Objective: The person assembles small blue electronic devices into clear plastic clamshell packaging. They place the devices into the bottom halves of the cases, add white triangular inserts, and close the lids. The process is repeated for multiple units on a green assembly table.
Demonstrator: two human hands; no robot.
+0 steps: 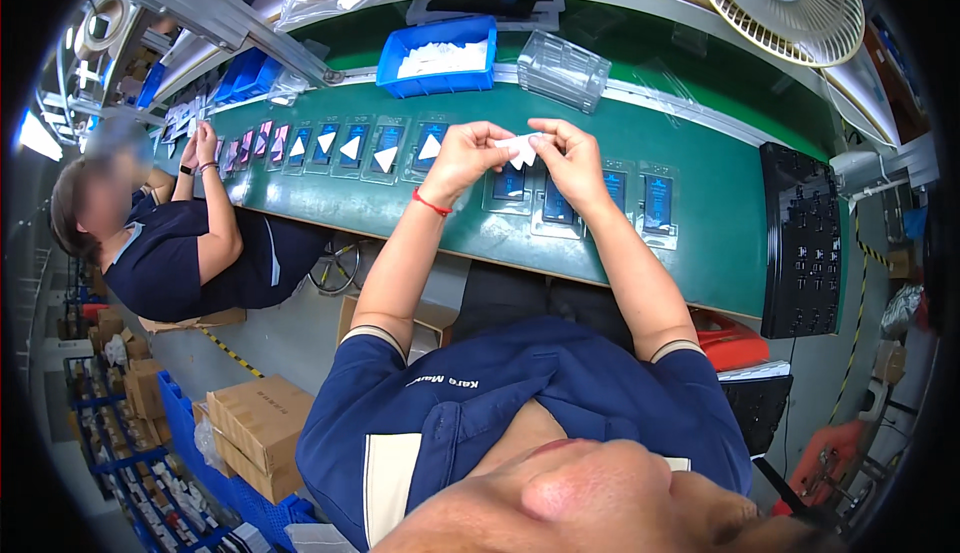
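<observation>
Between both hands, above the green bench, is a small white folded paper-like piece (518,149). My left hand (463,160), with a red band at its wrist, pinches one side of it. The fingers of my right hand (572,161) close on its other side. Under and beside my hands are clear plastic trays with dark blue, flat rectangular items (657,203); the ones to the right show no white piece on top. To the left, several such trays carry a white triangular piece (385,158). My hands partly hide the nearest trays.
Behind the row stand a blue bin (436,83) of white pieces and clear stacked plastic trays (563,71). A black rack (800,243) borders the bench's right end. A fan (780,3) hangs upper right. At left a co-worker (190,243) sits by the same bench (720,273).
</observation>
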